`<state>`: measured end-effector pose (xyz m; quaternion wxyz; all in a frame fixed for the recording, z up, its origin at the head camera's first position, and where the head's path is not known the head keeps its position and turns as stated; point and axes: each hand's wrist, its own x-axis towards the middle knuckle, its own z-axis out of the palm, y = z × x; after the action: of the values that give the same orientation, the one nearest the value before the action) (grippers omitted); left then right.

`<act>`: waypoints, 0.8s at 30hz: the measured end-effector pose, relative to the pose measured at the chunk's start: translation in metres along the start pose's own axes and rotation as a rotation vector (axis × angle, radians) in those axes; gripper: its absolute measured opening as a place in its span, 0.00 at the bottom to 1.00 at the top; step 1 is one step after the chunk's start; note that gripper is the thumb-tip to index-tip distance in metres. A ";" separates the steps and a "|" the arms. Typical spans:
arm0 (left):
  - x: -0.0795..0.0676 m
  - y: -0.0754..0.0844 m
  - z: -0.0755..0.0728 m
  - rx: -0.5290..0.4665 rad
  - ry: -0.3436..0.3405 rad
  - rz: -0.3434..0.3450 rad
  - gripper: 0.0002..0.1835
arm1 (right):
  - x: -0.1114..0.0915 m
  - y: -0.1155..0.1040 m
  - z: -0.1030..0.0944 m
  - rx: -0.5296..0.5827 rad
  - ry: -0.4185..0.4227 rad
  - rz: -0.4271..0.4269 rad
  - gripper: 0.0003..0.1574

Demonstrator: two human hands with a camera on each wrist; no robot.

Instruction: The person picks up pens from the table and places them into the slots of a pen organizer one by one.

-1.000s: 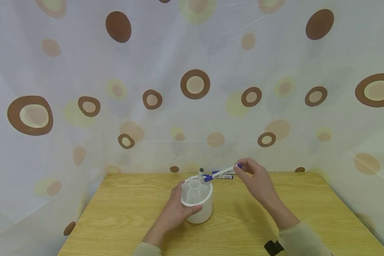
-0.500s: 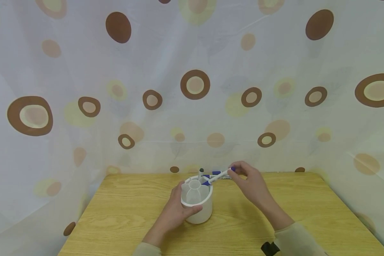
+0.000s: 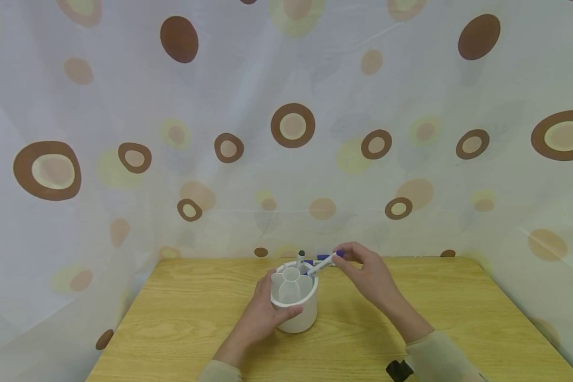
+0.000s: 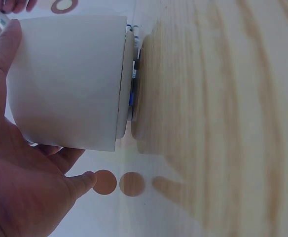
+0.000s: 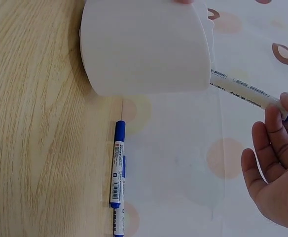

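A white round pen holder (image 3: pixel 306 313) with petal-shaped compartments stands on the table. My left hand (image 3: pixel 260 317) grips it from the left, thumb across its front wall; in the left wrist view that hand (image 4: pixel 30 182) wraps the smooth side. Between thumb and fingertips, my right hand (image 3: pixel 369 273) pinches a whiteboard marker (image 3: pixel 321 265) by its blue rear end. The marker slants down to the left, its blue-capped end inside the holder's right back compartment. In the right wrist view the white barrel (image 5: pixel 242 91) goes behind the holder's rim. A dark-tipped marker (image 3: pixel 300 259) stands in a back compartment.
Behind the holder, blue-and-white markers (image 5: pixel 117 173) lie on the wooden table (image 3: pixel 181 313) near its back edge. A spotted curtain (image 3: pixel 239 95) rises behind and along both sides. A black strap piece (image 3: pixel 399 370) shows by the right sleeve.
My right hand has moved left and slightly down, bringing the marker's capped end from over the rim to inside the holder. The left hand has stayed on the holder.
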<state>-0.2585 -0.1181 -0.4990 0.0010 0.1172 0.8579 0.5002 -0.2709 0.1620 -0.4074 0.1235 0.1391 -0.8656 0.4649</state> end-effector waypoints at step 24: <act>0.001 0.000 0.000 0.005 -0.003 0.004 0.63 | 0.003 0.004 0.002 -0.033 -0.028 -0.002 0.26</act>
<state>-0.2591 -0.1182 -0.4984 0.0009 0.1195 0.8588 0.4981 -0.2751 0.1623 -0.4102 0.1142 0.1445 -0.8745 0.4486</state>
